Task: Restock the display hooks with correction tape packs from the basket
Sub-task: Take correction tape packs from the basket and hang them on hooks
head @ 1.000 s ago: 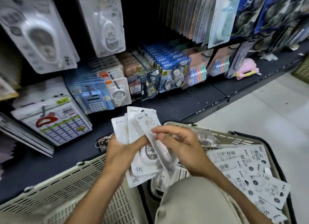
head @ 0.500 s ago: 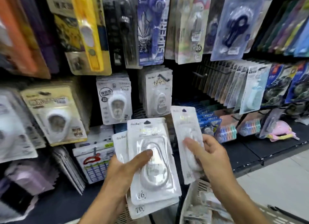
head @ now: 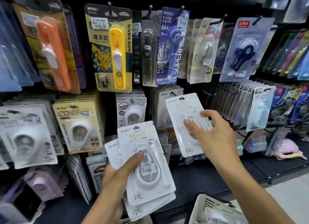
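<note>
Pack [head: 184, 123] in our right hand [head: 211, 132], thumb on the blister and fingers curled round its right edge, has risen since half a second ago and now sits just below the half-hidden hook [head: 173, 93] on the matching BoBo row, so we judge the hang is next. Left hand [head: 117, 175] keeps the spare stack [head: 147, 173] fanned lower down, thumb pressed on the top blister and fingers hidden behind. Same head view: dark pegboard wall [head: 192, 173] crowded with hanging stationery, dark shelf [head: 267, 167] below it, basket [head: 205, 205] at bottom right with more packs inside, pale floor beyond.
</note>
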